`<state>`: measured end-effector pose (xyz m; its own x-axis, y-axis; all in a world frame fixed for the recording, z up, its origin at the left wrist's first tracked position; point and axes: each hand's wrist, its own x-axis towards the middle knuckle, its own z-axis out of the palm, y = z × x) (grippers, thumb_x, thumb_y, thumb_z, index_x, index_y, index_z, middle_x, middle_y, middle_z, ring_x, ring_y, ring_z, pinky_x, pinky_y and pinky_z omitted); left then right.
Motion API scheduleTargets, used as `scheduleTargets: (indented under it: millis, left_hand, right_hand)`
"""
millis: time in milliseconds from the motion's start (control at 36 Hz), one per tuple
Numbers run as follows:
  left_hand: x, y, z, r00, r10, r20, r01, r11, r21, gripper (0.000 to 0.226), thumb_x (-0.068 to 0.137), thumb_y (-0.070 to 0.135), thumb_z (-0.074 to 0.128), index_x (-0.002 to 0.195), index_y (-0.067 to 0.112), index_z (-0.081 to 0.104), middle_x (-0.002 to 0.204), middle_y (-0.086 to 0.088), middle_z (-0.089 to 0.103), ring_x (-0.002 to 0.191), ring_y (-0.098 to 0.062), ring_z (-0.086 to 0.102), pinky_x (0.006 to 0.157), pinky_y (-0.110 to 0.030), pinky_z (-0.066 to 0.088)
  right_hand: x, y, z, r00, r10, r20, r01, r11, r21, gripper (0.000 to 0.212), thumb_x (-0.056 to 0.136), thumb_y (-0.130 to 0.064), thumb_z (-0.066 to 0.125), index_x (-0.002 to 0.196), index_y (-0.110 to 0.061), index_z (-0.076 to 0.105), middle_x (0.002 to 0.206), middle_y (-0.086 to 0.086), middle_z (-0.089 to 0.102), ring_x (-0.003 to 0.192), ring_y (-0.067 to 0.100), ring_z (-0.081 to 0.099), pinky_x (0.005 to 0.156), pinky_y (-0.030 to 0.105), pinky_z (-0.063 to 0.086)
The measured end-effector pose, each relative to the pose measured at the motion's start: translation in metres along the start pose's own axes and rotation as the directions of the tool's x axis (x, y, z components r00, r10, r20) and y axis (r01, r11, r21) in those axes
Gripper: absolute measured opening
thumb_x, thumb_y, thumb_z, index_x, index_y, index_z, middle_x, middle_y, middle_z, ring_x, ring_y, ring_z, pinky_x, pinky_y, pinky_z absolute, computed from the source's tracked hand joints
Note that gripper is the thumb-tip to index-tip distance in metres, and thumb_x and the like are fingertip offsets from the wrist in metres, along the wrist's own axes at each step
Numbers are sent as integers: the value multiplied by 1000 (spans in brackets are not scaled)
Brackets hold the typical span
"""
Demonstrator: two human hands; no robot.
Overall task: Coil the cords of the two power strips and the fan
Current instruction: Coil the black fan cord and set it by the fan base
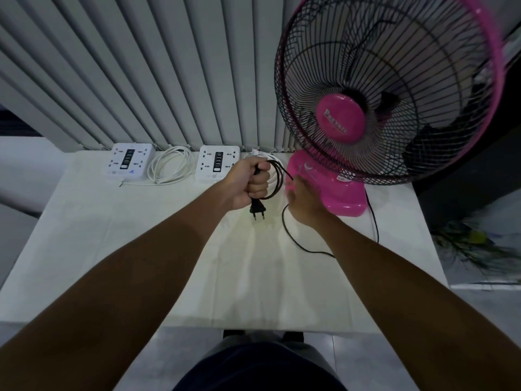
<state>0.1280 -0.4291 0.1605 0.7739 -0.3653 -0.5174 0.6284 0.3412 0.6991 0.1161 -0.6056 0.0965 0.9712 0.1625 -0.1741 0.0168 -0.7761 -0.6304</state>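
Observation:
A pink fan [346,193] with a black wire cage stands at the back right of the white table [141,249]. My left hand [249,183] grips a loop of its black cord [277,179], and the plug [257,210] hangs below my fist. My right hand [303,204] pinches the same cord in front of the fan's base. The slack cord [298,241] trails across the table and under my right forearm. Two white power strips [131,162] [217,162] sit at the back. A coiled white cord [170,165] lies between them, and another white coil [270,159] shows behind my left hand.
Grey vertical blinds [141,66] hang right behind the table. A dark surface and a blurred plant [473,246] are beyond the table's right edge. The table's near edge runs just above my lap.

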Motion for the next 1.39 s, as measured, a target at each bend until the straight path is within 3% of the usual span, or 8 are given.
scheduleTargets:
  millis: [250, 361, 528, 611, 889, 1000, 1222, 1389]
  left_hand:
    - [0, 10, -17, 986, 166, -27, -168, 969, -180, 30, 98, 23, 33, 71, 22, 45, 54, 6, 11, 42, -11, 5, 46, -29, 6]
    - [-1, 12, -17, 982, 185, -27, -187, 971, -147, 26, 95, 19, 30, 75, 20, 45, 50, 7, 17, 43, -12, 6, 46, -28, 11]
    - [-3, 10, -3, 978, 199, -58, -196, 979, 51, 24, 102, 18, 31, 82, 18, 44, 54, 1, 25, 43, -14, 18, 50, -28, 24]
    - [-1, 6, 4, 967, 241, -78, -224, 958, 176, 27, 107, 19, 27, 85, 16, 42, 52, -2, 36, 42, -15, 24, 52, -30, 27]
    - [-1, -7, 2, 931, 352, -95, -213, 735, 643, 23, 103, 24, 34, 86, 13, 44, 55, 4, 61, 49, -15, 48, 47, -29, 36]
    - [-4, -15, 5, 952, 302, -47, -170, 649, 741, 28, 102, 30, 34, 86, 12, 49, 52, -4, 59, 48, -20, 50, 52, -30, 35]
    - [-11, -14, -1, 999, -32, -19, 37, 942, 334, 37, 103, 31, 31, 71, 19, 45, 45, 7, 17, 36, -10, 10, 41, -26, 13]
    - [-14, -8, -12, 999, -5, 51, 2, 999, 50, 38, 101, 30, 32, 69, 20, 50, 47, 7, 13, 40, -13, 4, 37, -25, 21]
  right_hand:
    - [-15, -6, 16, 926, 293, 237, -377, 714, 590, 8, 108, -15, 37, 112, -15, 44, 98, 31, 68, 52, 32, 69, 49, 39, 59]
    - [-12, -4, 10, 943, 310, 125, -329, 803, 496, 9, 104, -15, 49, 105, -16, 58, 87, 18, 66, 31, 5, 53, 37, 27, 50]
    - [-8, -12, -6, 920, 87, 382, -119, 991, 63, 41, 97, -27, 62, 137, -22, 61, 70, -1, 66, 31, 7, 45, 37, 20, 41]
    - [-10, -28, -17, 891, -25, 453, 64, 995, -71, 35, 94, -31, 62, 127, -18, 67, 59, -12, 56, 30, 9, 46, 40, 20, 41]
    - [-17, -63, -62, 890, -277, 362, 261, 961, 91, 19, 92, -28, 69, 82, -15, 78, 74, 19, 67, 55, 15, 52, 50, 33, 46]
    - [-13, -60, -72, 917, -324, 231, 296, 943, 149, 20, 85, -36, 79, 70, -23, 77, 59, -11, 66, 53, -2, 51, 56, 20, 38]
    - [1, -33, -74, 959, -279, -59, 283, 956, 77, 16, 96, -27, 67, 97, -17, 79, 86, -5, 73, 76, 14, 65, 74, 32, 52]
    - [-9, -20, -45, 959, -251, -128, 264, 960, 95, 35, 103, -5, 47, 130, -10, 67, 103, 1, 70, 74, -4, 57, 78, 19, 43]
